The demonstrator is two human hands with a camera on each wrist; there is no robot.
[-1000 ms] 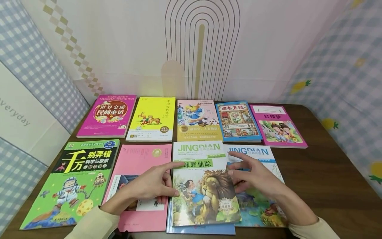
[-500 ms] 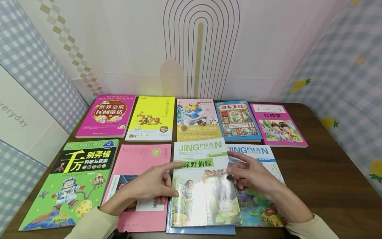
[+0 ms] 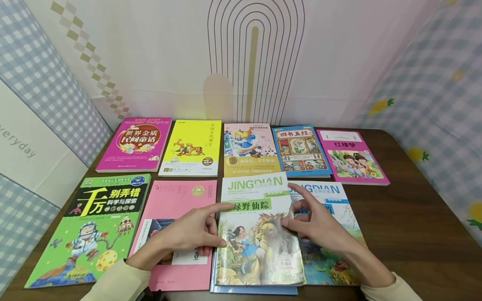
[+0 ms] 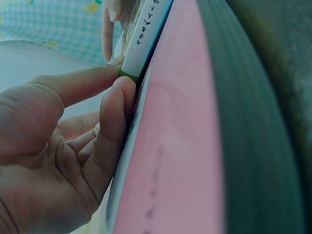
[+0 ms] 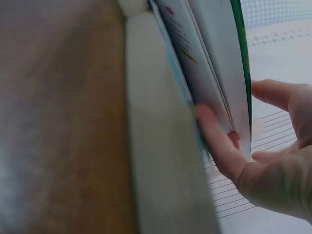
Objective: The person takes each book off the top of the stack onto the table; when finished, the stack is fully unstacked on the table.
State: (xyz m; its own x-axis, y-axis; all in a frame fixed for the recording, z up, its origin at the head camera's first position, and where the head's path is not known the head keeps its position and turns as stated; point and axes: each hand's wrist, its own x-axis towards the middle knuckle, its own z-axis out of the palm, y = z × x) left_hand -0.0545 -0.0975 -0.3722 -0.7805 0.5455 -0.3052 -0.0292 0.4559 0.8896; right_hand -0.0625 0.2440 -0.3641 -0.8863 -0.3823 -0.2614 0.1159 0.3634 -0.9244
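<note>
In the head view, a storybook [image 3: 248,246] with a girl and a lion on its cover overlaps a blue book [image 3: 256,289], whose lower edge shows. My left hand [image 3: 188,230] pinches the storybook's spine [image 4: 146,36]; in the left wrist view its thumb is on top and a curled finger is at the lower spine edge. On the opposite side, my right hand [image 3: 320,221] grips the raised right edge, thumb on the cover. In the right wrist view, one finger reaches under the pages [image 5: 204,58], with other fingertips against the cover.
Around the storybook lie a similar JINGDIAN book [image 3: 335,251], a pink book [image 3: 180,271] partly under my left arm and a green science book [image 3: 86,225]. Several books, including a yellow one [image 3: 192,146], form the back row. The dark wooden table [image 3: 406,234] extends right.
The storybook's right side has risen a little and its top edge has shifted up and right. My right thumb has slid slightly left onto the cover. My left hand stays put.
</note>
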